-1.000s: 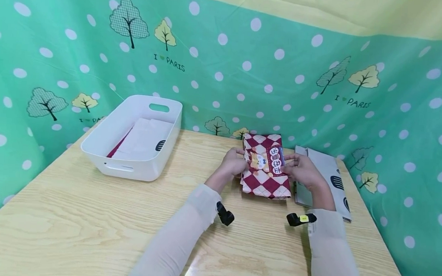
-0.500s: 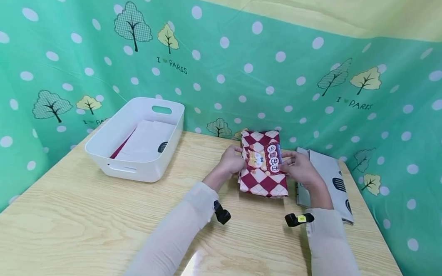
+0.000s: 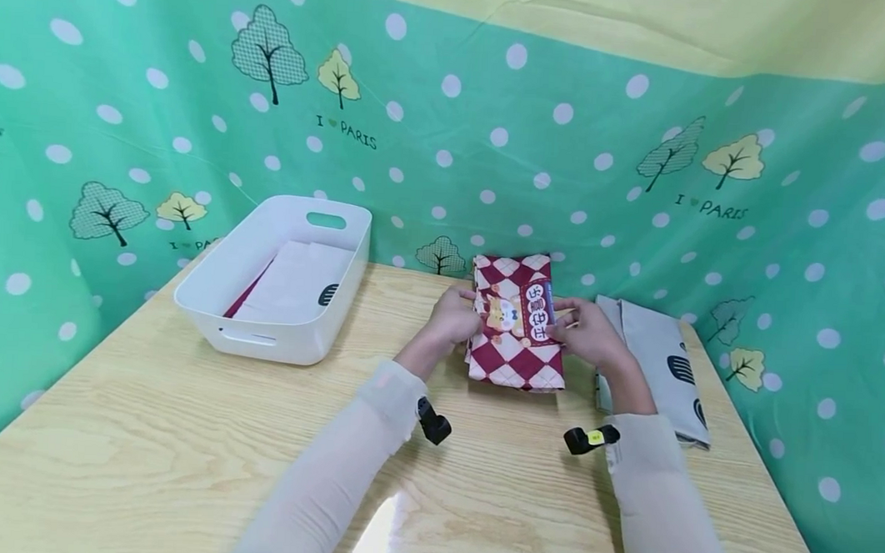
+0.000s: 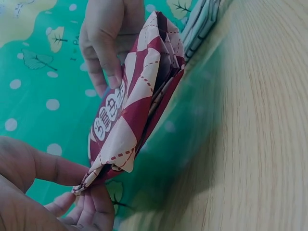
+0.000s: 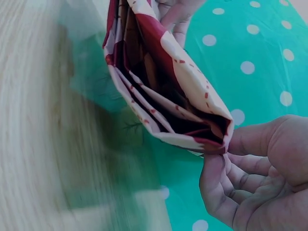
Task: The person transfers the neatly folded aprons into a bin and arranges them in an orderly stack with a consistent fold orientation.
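head view shows the folded red-and-white bag (image 3: 515, 347) between the person's hands, apparently just off the table (image 3: 179, 438), right of the white bin (image 3: 289, 344). left hand (image 3: 451, 317) and right hand (image 3: 590, 333) each pinch one side edge. handling it well likely means even grip on all layers, since the loosely gaping folds could spring apart.

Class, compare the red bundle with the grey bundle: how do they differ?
The red bundle has pale diamonds and a cartoon animal, while the grey bundle has dark, partly striped shapes. The red bundle is pinched by the left hand and right hand; the grey bundle lies on the table. Both are folded.
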### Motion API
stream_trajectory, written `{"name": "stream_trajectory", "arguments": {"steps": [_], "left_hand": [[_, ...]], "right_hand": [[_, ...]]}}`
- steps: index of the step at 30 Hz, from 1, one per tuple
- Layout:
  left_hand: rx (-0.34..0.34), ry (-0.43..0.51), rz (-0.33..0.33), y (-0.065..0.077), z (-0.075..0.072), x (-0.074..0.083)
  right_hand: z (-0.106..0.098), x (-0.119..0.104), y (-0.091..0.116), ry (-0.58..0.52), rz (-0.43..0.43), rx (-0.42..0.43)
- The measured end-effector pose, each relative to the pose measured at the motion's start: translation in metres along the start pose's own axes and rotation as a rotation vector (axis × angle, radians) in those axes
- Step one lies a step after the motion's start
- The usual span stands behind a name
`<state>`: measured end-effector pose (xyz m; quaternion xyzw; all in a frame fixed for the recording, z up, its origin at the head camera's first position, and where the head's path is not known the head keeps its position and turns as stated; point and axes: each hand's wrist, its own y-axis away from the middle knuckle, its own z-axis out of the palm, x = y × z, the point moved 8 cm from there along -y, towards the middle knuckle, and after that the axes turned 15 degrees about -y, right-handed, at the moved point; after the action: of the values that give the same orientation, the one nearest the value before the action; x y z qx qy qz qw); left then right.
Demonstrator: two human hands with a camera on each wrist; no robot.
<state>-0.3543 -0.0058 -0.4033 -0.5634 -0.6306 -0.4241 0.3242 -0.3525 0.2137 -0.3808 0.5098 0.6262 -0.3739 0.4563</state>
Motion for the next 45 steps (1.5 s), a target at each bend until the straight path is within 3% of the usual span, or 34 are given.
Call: {"name": "stream_trajectory", "arguments": {"steps": [9,16,37,45], "left_hand": [[0.021,-0.056,0.015,0.001,-0.018,-0.004],[0.024,-0.077,0.037,0.002,-0.029,-0.003],[0.003,-0.014,0.018,0.005,-0.059,-0.014],[-0.001,-0.01,0.007,0.008,-0.073,-0.016]], "right_hand": [[0.02,-0.004,-0.004,0.012,0.028,0.016],[0.029,-0.015,-0.006,0.047,0.002,0.024],[0.053,-0.031,-0.013,0.109,-0.049,0.003],[0.064,-0.033,-0.014,0.053,-0.03,0.003]]}}
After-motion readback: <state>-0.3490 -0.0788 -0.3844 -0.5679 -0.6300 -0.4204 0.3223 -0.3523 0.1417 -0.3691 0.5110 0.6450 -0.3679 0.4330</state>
